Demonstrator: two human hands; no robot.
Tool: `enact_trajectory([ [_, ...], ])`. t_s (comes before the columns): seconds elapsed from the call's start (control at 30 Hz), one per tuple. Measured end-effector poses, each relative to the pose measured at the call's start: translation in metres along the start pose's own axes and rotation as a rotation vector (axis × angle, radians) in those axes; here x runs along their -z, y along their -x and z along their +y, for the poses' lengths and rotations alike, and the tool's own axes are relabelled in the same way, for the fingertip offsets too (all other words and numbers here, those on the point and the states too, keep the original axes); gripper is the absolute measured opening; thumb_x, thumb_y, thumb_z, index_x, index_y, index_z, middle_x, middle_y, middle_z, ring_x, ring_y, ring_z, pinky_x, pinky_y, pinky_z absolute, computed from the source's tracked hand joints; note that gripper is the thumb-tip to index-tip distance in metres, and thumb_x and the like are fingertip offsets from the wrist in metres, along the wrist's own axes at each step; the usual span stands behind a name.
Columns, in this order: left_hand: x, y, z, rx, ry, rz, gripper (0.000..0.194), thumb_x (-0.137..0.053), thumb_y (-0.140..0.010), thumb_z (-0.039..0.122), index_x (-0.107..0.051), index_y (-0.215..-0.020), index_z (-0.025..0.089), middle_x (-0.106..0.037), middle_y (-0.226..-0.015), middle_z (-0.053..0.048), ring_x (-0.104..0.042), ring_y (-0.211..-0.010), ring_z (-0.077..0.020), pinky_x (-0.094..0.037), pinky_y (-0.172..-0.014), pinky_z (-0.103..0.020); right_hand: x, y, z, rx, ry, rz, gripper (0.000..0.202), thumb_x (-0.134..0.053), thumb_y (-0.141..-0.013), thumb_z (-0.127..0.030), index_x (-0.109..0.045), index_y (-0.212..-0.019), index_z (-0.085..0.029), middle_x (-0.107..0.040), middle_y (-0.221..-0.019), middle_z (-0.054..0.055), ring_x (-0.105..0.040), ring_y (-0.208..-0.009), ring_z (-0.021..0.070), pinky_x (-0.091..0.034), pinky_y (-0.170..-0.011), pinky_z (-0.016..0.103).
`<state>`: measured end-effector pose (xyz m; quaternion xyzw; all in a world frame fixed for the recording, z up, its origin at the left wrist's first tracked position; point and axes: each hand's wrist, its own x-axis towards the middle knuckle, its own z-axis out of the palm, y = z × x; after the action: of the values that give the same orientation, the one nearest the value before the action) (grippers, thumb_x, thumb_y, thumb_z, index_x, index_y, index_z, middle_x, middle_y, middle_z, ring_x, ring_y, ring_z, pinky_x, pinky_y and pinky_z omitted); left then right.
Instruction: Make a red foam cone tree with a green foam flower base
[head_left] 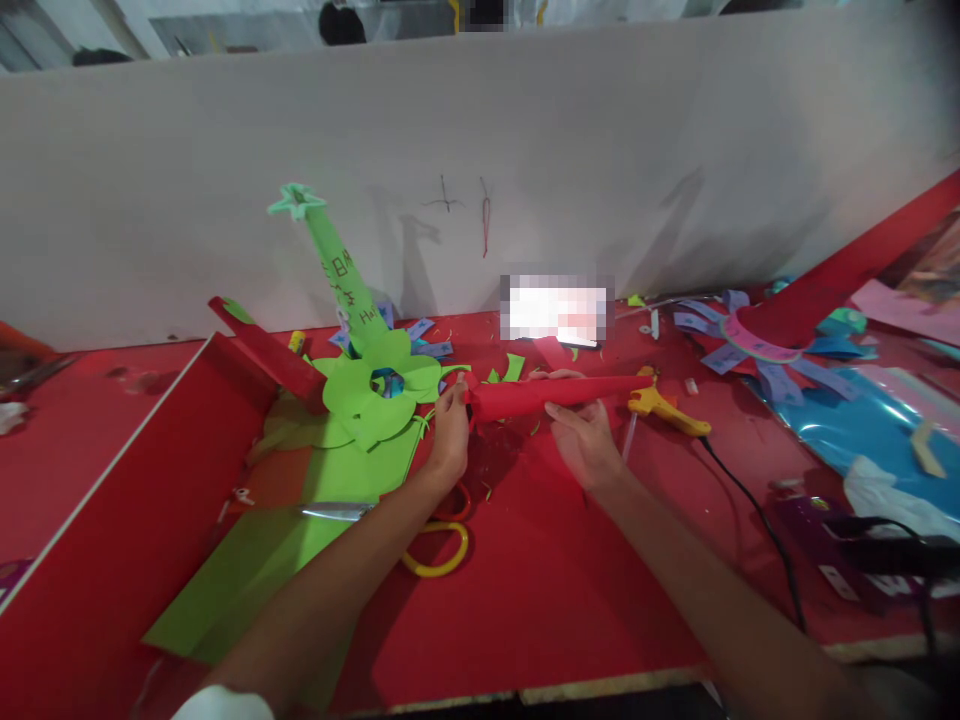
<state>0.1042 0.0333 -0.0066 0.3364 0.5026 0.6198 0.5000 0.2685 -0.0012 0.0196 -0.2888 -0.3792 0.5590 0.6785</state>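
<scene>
My left fingers (456, 393), right fingers (567, 415) grip tapered red paper tube (517, 399); shaping, I judge; next move calls for light pressure.

Green tube (342, 275), handwritten “日”, “Ha” lower down

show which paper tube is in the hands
The red tube, left hand at its wide end, right hand midway; the green tube and far-right tube are untouched.

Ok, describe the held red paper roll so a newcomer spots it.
On the red table, find the left hand and right hand, mid-picture. The red paper roll runs sideways there. Unlike the red tube at far right, it's hand-held.
</scene>
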Motion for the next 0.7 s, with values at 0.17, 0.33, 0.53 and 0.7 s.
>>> enact_trajectory([
  [0.17,-0.004,0.004,0.01,0.048,0.075,0.048,0.026,-0.074,-0.084,0.045,-0.065,-0.079,0.021,-0.065,-0.081,0.001,-0.061,-0.084,-0.0149,-0.049,-0.084,-0.026,0.001,0.0,0.0,0.004,-0.005,-0.027,0.036,-0.087,-0.073,-0.025,-0.067,-0.103,-0.032,-0.077,-0.123,0.002,-0.064,-0.129,0.0266,-0.043,-0.119,0.052],
  [0.33,-0.002,0.007,0.013,-0.067,0.026,-0.106,0.039,-0.076,-0.081,0.048,-0.052,-0.07,0.021,-0.047,-0.07,0.005,-0.045,-0.068,-0.0118,-0.042,-0.068,-0.024,0.001,0.0,0.0,0.015,0.022,-0.034,0.036,-0.087,-0.073,-0.026,-0.068,-0.103,-0.032,-0.077,-0.124,0.002,-0.064,-0.129,0.0266,-0.042,-0.12,0.051],
  [0.53,0.001,0.007,0.015,-0.187,-0.101,-0.138,0.047,-0.068,-0.092,0.051,-0.043,-0.068,0.021,-0.035,-0.069,0.005,-0.033,-0.064,-0.0122,-0.033,-0.063,-0.025,0.004,0.0,0.006,-0.005,-0.002,-0.006,0.034,-0.088,-0.079,-0.035,-0.069,-0.107,-0.031,-0.077,-0.122,0.003,-0.068,-0.121,0.0254,-0.05,-0.114,0.05],
  [0.7,0.003,0.007,0.013,-0.201,-0.145,-0.113,0.045,-0.071,-0.091,0.053,-0.049,-0.068,0.022,-0.046,-0.069,0.002,-0.045,-0.07,-0.0148,-0.04,-0.069,-0.026,0.014,-0.004,0.018,-0.08,-0.023,0.192,0.031,-0.089,-0.08,-0.044,-0.07,-0.094,-0.026,-0.079,-0.1,0.003,-0.073,-0.104,0.0263,-0.06,-0.1,0.05],
])
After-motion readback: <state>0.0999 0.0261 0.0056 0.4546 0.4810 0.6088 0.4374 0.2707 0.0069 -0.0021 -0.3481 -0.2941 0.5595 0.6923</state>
